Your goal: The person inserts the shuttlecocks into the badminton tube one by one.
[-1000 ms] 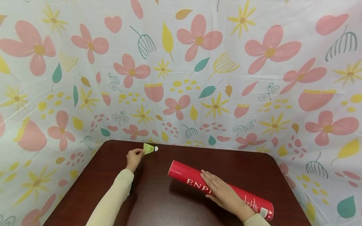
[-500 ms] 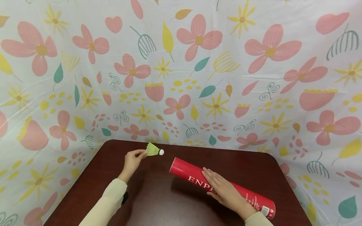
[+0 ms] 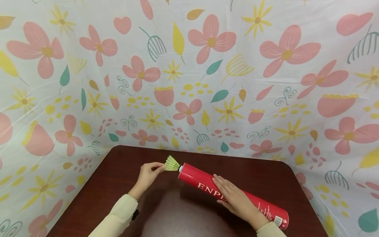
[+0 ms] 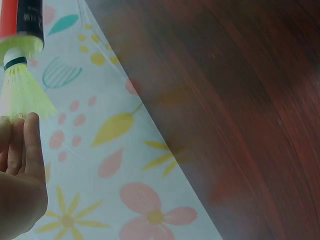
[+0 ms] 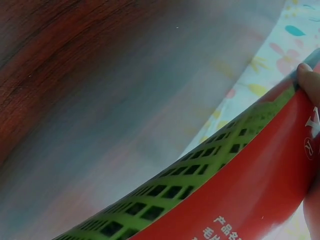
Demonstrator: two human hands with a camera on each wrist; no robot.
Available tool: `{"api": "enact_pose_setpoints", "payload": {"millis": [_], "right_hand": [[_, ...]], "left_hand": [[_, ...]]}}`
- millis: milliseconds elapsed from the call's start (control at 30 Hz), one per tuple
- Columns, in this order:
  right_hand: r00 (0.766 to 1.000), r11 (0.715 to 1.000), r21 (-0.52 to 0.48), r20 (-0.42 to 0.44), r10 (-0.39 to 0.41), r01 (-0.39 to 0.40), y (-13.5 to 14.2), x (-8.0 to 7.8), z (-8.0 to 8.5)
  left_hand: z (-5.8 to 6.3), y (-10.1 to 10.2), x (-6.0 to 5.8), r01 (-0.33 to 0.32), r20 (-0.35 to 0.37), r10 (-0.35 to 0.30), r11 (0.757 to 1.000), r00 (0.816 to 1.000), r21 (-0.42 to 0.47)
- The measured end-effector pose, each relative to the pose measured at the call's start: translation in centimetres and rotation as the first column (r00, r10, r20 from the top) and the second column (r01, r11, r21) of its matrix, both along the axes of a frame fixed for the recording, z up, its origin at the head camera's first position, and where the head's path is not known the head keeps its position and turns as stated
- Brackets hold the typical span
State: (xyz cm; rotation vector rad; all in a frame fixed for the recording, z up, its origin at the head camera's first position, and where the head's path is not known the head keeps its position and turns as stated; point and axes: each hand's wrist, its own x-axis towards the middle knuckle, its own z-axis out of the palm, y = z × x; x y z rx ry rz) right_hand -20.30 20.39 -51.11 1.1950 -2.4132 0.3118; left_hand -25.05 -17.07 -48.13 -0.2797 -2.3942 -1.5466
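My left hand (image 3: 147, 175) pinches a yellow-green shuttlecock (image 3: 172, 164) by the rim of its skirt. The white cork points right, at the left end of a red cylindrical shuttlecock tube (image 3: 193, 176) lettered in white. In the left wrist view, the cork of the shuttlecock (image 4: 25, 92) is at the mouth of the tube (image 4: 21, 22); how far in it sits I cannot tell. Across the tube's middle, my right hand (image 3: 234, 199) grips it, fingers over the top and thumb on the near side. The tube lies slanted, its left end seemingly raised. A green-and-black pattern shows on the tube (image 5: 240, 180) in the right wrist view.
Beneath both hands is a dark reddish-brown table (image 3: 97, 191) with rounded far corners. A white cloth (image 3: 189, 82) printed with flowers and leaves hangs behind it and along both sides.
The left hand has lifted the shuttlecock from near the table's far edge and brought it right and toward me, to the tube's end. The right hand and tube have barely moved.
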Motion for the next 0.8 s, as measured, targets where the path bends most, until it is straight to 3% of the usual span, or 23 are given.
{"api": "enact_pose_setpoints", "payload": {"millis": [367, 600, 800], "right_hand": [[1.000, 1.000, -0.017, -0.020, 0.000, 0.000, -0.4, -0.1, 0.0], [1.000, 1.000, 0.013, -0.001, -0.016, 0.016, -0.5, 0.0, 0.3], [0.999, 1.000, -0.006, -0.040, 0.004, -0.004, -0.6, 0.0, 0.3]], "left_hand": [[-0.2, 1.4, 0.3, 0.071, -0.074, -0.076, 0.995, 0.994, -0.064], [-0.1, 2.0, 0.3, 0.165, -0.035, -0.166, 0.986, 0.985, -0.027], [-0.4, 2.3, 0.4, 0.157, -0.036, -0.158, 0.987, 0.987, -0.047]]}}
